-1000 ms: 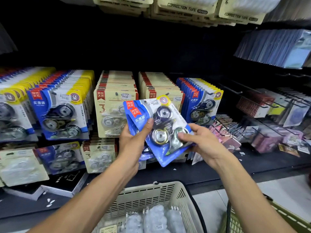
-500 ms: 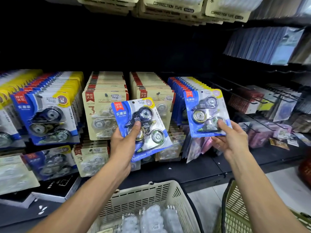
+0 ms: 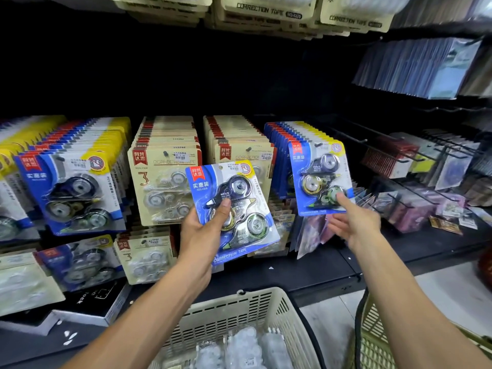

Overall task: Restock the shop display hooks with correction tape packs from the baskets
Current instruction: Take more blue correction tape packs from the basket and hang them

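While left hand [image 3: 202,233] gripped blue pack [image 3: 234,209], I saw right hand [image 3: 354,222], fingers open, touching hung pack [image 3: 320,177]; cream basket [image 3: 239,310] held clear packs [image 3: 239,350]; green basket [image 3: 378,339] contents unclear.

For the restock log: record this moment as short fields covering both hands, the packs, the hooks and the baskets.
left hand: left hand grips a blue correction tape pack, tilted, thumb on its front
right hand: right hand open, index fingertip touching the blue pack on the hook
hook row: that pack hangs at the front of the right blue row
neighbouring rows: beige packs on hooks to the left
baskets: white basket below holding clear-blister packs; green basket at right, contents not visible
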Tool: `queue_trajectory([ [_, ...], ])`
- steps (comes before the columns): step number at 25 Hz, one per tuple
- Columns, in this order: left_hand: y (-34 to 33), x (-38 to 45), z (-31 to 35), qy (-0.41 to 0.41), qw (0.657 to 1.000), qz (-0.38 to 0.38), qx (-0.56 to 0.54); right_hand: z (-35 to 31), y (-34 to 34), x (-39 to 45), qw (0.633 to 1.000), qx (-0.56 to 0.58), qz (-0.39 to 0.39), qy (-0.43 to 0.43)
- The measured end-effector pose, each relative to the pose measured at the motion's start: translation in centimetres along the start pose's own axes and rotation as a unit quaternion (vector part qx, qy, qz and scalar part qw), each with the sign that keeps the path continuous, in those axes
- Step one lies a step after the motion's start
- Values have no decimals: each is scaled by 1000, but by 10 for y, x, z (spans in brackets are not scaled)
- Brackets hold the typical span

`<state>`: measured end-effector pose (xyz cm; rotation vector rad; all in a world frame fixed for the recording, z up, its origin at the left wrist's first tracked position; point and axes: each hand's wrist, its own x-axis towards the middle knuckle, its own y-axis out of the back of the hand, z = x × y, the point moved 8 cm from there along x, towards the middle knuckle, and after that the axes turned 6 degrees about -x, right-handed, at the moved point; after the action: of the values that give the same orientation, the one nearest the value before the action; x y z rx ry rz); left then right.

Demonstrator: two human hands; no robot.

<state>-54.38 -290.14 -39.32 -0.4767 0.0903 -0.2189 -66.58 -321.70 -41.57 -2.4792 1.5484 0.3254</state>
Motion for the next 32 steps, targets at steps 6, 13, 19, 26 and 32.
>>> queue_trajectory([
  [6,-7,1,1,-9,1000,-19,8,15,-42,-24,974,-91,-204,-19],
  [13,-12,5,1,-18,1000,-7,14,3,-96,-85,894,-159,-414,68],
  [19,-22,3,4,-39,994,-68,75,12,-104,-89,890,-195,-402,95],
  [26,-19,4,-7,-119,820,-161,536,-18,-61,-56,954,33,-275,111],
  [32,-20,6,-11,-188,660,-177,706,-23,3,-17,988,108,-72,78],
])
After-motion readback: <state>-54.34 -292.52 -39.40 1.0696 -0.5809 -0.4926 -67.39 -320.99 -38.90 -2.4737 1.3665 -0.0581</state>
